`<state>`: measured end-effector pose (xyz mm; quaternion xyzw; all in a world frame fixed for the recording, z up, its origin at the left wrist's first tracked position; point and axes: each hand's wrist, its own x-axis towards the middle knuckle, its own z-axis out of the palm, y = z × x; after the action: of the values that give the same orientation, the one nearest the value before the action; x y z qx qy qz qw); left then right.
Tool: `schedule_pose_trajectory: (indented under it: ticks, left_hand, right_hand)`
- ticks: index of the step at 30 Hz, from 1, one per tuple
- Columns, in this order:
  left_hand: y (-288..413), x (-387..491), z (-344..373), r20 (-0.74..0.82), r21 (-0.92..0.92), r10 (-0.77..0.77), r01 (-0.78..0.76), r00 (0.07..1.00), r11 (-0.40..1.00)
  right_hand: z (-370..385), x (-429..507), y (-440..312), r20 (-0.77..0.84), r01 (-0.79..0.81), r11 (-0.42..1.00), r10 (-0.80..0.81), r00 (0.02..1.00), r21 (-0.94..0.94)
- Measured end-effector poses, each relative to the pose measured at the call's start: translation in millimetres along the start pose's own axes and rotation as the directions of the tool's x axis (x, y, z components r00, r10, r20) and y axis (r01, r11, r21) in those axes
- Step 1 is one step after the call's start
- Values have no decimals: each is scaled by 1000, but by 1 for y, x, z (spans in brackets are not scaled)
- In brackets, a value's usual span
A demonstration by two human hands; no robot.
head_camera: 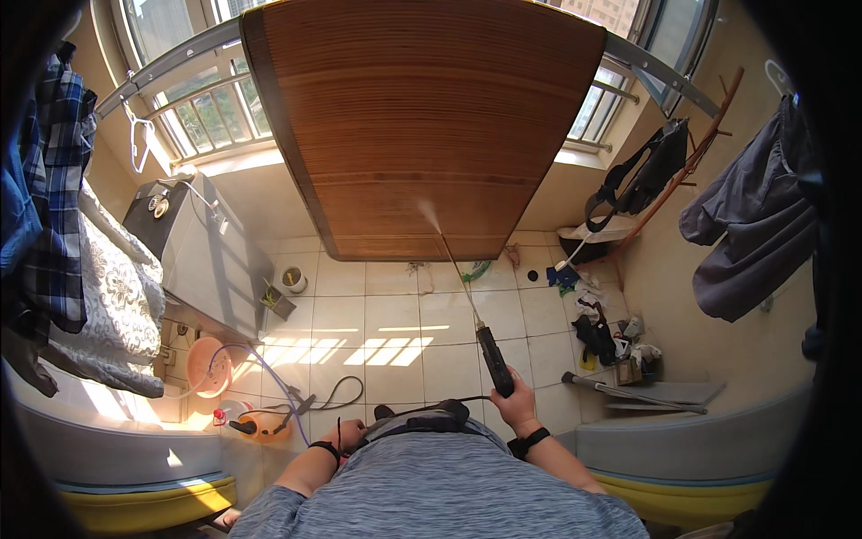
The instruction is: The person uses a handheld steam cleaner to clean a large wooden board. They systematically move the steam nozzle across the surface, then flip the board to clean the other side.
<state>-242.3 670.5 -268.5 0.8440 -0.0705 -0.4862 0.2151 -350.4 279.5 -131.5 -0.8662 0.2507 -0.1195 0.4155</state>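
Note:
My right hand (515,402) is closed around the black handle of a spray wand (493,358). The wand's thin metal lance points up and away, and a fine white mist leaves its nozzle. The mist is in front of the lower part of a brown bamboo mat (424,135) with a dark cloth border, which hangs over a rail before the window. A black hose runs from the handle towards my waist. My left hand (351,434) is low beside my waist, next to a dark cord; its fingers are partly hidden, and what it holds cannot be told.
On the left stand a grey cabinet (209,249), a pink basin (209,367), an orange watering can or sprayer bottle (266,426) and potted plants (293,279). Clothes hang at both sides. Bags and odds and ends (596,340) lie right, near a mop-like pole (640,394). Hoses cross the tiled floor.

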Motion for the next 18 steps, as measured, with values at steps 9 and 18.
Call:
schedule_pose_trajectory:
  ticks: [9, 18]
  left_hand:
    - [0, 1, 3, -33, 162, 162, -155, 986, 975]
    - [29, -16, -11, -13, 176, 0, 2, 1000, 984]
  right_hand:
    - [-1, -23, 42, -180, -253, 965, 262, 948, 74]
    - [12, -15, 2, 278, 34, 999, -32, 960, -3]
